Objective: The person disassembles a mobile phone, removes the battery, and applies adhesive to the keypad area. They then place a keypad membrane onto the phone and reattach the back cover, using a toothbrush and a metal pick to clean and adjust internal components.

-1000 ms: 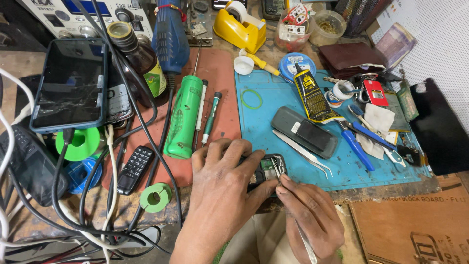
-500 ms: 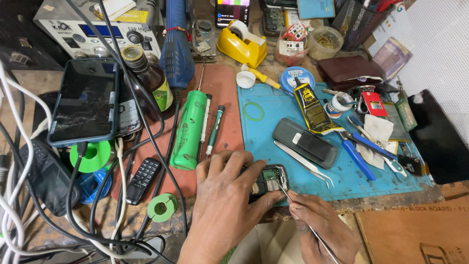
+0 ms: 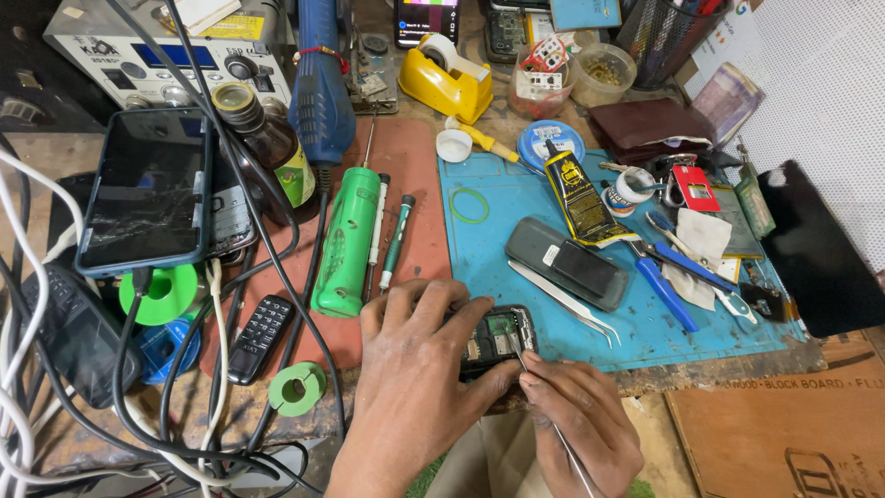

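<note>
Counter (image 3: 811, 433): cluttered work surface, wood showing at the near right corner, crowded with tools, cables and phone parts.
Blue mat (image 3: 516, 235): lies on the right half of the counter, its near edge just beyond the hands.
Red mat (image 3: 415, 184): lies left of the blue mat, touching it along one edge.
Cracked smartphone (image 3: 147, 189): dark screen up, propped near the left edge, a cable plugged into its near end.
Left hand (image 3: 415, 369): palm down at the counter's near edge, fingers (image 3: 419, 300) spread and curled over the left side of the opened phone, thumb pressed against its near edge.
Right hand (image 3: 581, 415): just right of the left hand, fingers pressed together, pinching a thin metal tool.
Green screwdriver case (image 3: 346, 244): lies lengthwise on the red mat, just beyond the left hand.
Grey phone body (image 3: 567, 263): lies slantwise on the blue mat, beyond the right hand.
Opened phone (image 3: 498, 337): small dark handset with its green board exposed, at the near edge where the two mats meet, held under the left hand.
Thin metal tool (image 3: 535, 392): slants up from the right hand, its tip touching the exposed board.
Tweezers (image 3: 562, 300): lie on the blue mat between the grey phone body and the opened phone.
</note>
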